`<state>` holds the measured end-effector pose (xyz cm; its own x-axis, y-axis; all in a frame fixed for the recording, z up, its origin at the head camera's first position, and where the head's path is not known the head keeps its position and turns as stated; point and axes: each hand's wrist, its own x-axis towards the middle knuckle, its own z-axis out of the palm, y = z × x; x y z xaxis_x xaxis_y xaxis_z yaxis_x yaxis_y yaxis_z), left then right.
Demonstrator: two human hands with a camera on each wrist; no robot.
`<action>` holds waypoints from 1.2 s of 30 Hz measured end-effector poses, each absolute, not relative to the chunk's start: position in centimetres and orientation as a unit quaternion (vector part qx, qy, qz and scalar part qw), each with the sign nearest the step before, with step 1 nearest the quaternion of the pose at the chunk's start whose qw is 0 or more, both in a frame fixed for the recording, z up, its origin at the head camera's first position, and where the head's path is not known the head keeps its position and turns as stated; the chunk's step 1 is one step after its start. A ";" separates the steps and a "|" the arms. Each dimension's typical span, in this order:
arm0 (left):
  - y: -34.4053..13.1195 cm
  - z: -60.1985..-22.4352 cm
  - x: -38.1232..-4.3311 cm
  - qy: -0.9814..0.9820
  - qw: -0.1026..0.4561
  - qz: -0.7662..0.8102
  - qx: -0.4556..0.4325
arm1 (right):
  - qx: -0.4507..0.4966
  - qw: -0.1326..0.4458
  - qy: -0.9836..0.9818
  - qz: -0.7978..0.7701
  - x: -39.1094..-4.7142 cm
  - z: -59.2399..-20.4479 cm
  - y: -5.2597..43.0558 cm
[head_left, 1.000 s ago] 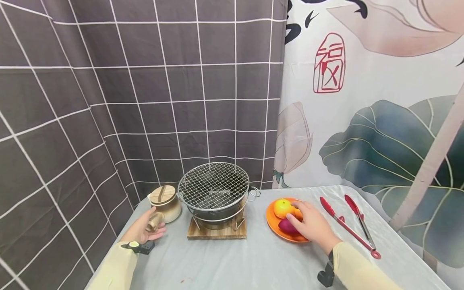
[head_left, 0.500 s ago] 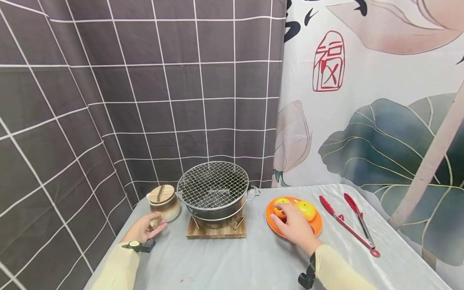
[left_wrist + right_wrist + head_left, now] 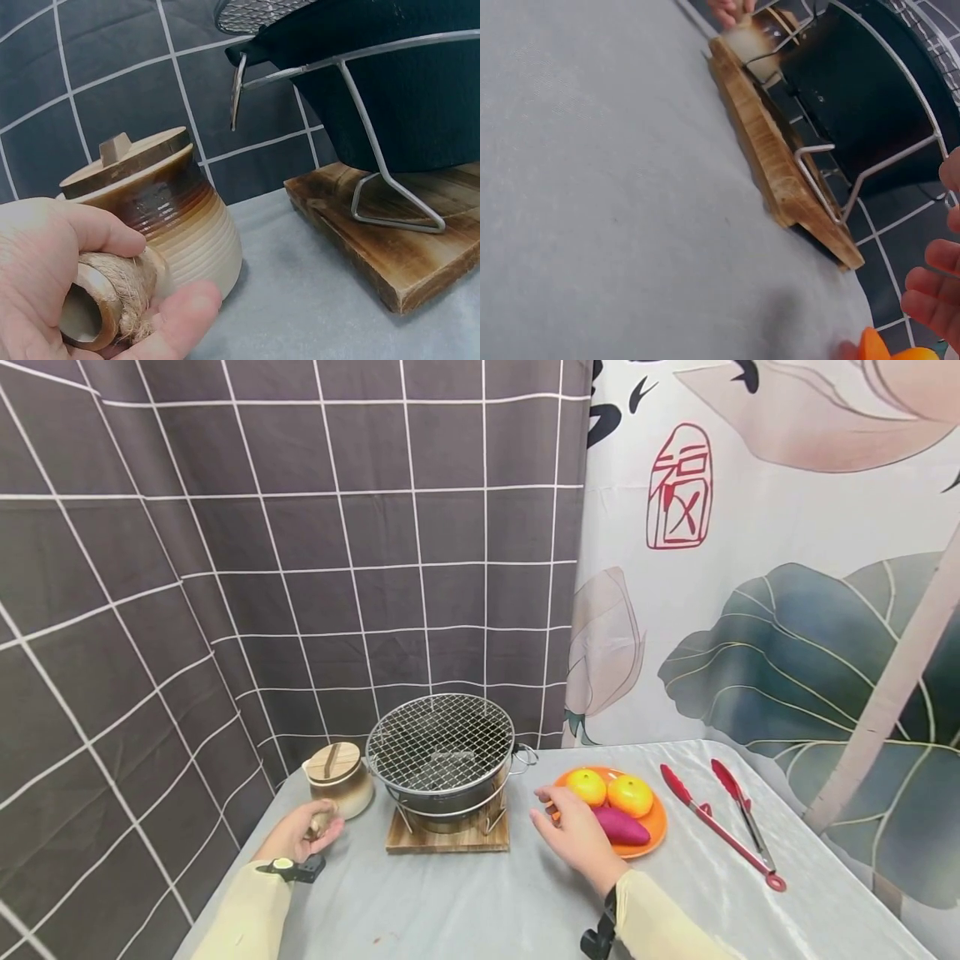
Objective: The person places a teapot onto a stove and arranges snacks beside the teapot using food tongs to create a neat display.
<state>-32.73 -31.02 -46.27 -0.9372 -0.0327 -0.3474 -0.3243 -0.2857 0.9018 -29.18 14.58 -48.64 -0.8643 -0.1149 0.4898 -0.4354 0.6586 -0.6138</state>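
Observation:
My left hand [image 3: 296, 835] holds the twine-wrapped side handle [image 3: 127, 289] of a ceramic teapot [image 3: 351, 795], brown above and cream below. Its flat wooden lid [image 3: 131, 161] is on, and the teapot stands upright on the table. My right hand [image 3: 576, 833] is empty, fingers loosely bent, over the left edge of an orange plate [image 3: 655, 833]. On that plate lie a purple sweet potato [image 3: 621, 827] and two oranges, one on the left [image 3: 587, 786] and the other orange [image 3: 630, 796] beside it. Right-hand fingers [image 3: 930, 292] show at the right wrist view's edge.
Between the hands stands a round black grill [image 3: 420, 806] with a wire mesh [image 3: 442, 743], its wire stand on a wooden board [image 3: 450, 843]. Red-tipped tongs [image 3: 731, 839] lie spread right of the plate. A dark grid-patterned cloth [image 3: 450, 527] hangs behind the table.
My right hand has moved left across the plate to its left edge, uncovering the sweet potato and both oranges. My left hand has stayed at the teapot handle, its fingers slightly shifted.

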 end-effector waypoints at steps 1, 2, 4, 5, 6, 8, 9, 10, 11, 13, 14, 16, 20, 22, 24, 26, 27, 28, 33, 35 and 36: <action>-31.0 -46.3 -32.7 0.591 0.093 0.787 -0.151 | 0.153 0.204 -0.884 0.392 -29.2 -48.8 14.4; -31.0 -46.4 -32.7 0.594 0.094 0.785 -0.151 | 0.150 0.198 -0.882 0.400 -29.3 -49.0 14.2; -31.1 -46.5 -32.6 0.602 0.098 0.778 -0.150 | 0.139 0.183 -0.879 0.417 -29.4 -49.3 13.8; -31.1 -46.5 -32.6 0.605 0.099 0.775 -0.151 | 0.132 0.176 -0.878 0.425 -29.5 -49.5 13.6; -31.2 -46.5 -32.6 0.607 0.099 0.774 -0.150 | 0.126 0.170 -0.876 0.434 -29.5 -49.6 13.3; -31.3 -46.6 -32.5 0.612 0.099 0.770 -0.151 | 0.115 0.160 -0.869 0.453 -29.5 -49.8 12.9; -31.3 -46.6 -32.5 0.613 0.097 0.770 -0.149 | 0.109 0.158 -0.865 0.464 -29.5 -49.9 12.6; -31.3 -46.6 -32.5 0.613 0.096 0.770 -0.148 | 0.103 0.155 -0.860 0.475 -29.5 -50.0 12.4; -31.3 -46.6 -32.6 0.614 0.095 0.770 -0.147 | 0.095 0.150 -0.854 0.489 -29.4 -50.1 12.2; -31.3 -46.5 -32.6 0.616 0.094 0.769 -0.143 | 0.078 0.134 -0.839 0.521 -29.3 -50.3 11.7; -31.3 -46.5 -32.6 0.616 0.096 0.769 -0.142 | 0.070 0.124 -0.831 0.538 -29.3 -50.5 11.5; -31.3 -46.6 -32.7 0.620 0.099 0.766 -0.141 | 0.056 0.104 -0.812 0.571 -29.1 -50.8 11.1; -31.2 -46.7 -32.8 0.626 0.099 0.759 -0.146 | 0.034 0.070 -0.776 0.626 -28.7 -51.3 10.5; -31.1 -46.7 -32.8 0.623 0.097 0.762 -0.147 | 0.019 0.053 -0.755 0.653 -28.5 -51.4 10.2; -31.1 -46.6 -32.9 0.618 0.094 0.766 -0.149 | 0.002 0.026 -0.722 0.692 -28.4 -51.4 10.0; -31.0 -46.6 -32.9 0.614 0.091 0.770 -0.150 | -0.013 -0.006 -0.687 0.727 -28.2 -51.4 10.0; -31.0 -46.5 -32.9 0.610 0.089 0.773 -0.150 | -0.019 -0.023 -0.667 0.744 -28.2 -51.4 10.0; -31.0 -46.5 -32.9 0.609 0.090 0.774 -0.149 | -0.027 -0.041 -0.649 0.759 -28.1 -51.4 10.1; -30.9 -46.5 -33.0 0.607 0.087 0.776 -0.149 | -0.052 -0.100 -0.586 0.803 -27.9 -51.2 10.5; -30.8 -46.6 -33.0 0.609 0.086 0.774 -0.149 | -0.059 -0.114 -0.564 0.815 -27.9 -51.1 10.6; -30.8 -46.6 -32.9 0.610 0.087 0.773 -0.150 | -0.062 -0.118 -0.555 0.821 -27.8 -51.1 10.6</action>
<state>-32.94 -30.81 -46.59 -0.9401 -0.0486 -0.3374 -0.3169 -0.2402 0.9176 -27.84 10.60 -51.12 -0.9647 -0.1248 -0.2321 0.2619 -0.3568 -0.8967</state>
